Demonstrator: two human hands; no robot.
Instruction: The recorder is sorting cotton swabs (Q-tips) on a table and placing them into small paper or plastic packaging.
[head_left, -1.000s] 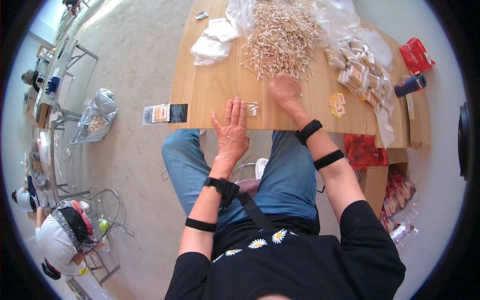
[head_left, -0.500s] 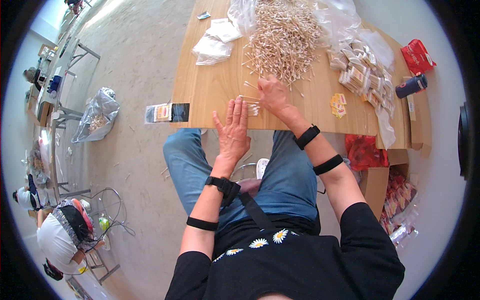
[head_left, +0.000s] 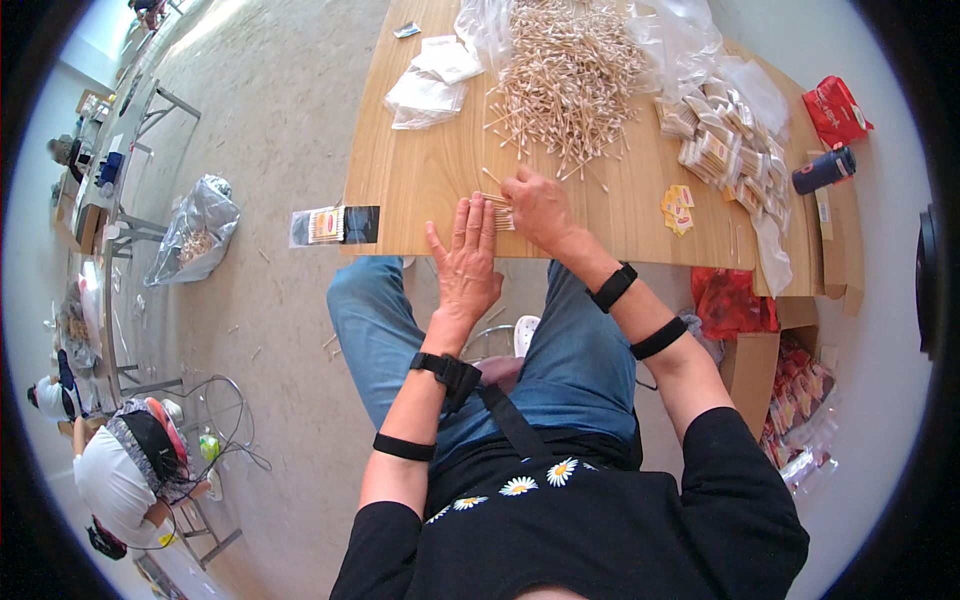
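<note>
Swabs bundle: I see right hand clenched on it, left hand flat, released; next, squaring ends.

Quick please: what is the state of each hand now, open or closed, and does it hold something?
Left hand: open, flat on the wooden table, fingertips at a small bundle of cotton swabs.
Right hand: curled on that bundle.

One desk carries one big heap of cotton swabs, too many to count, and one small bundle of swabs. Two hands, left and right. One red packet, one dark can.
</note>
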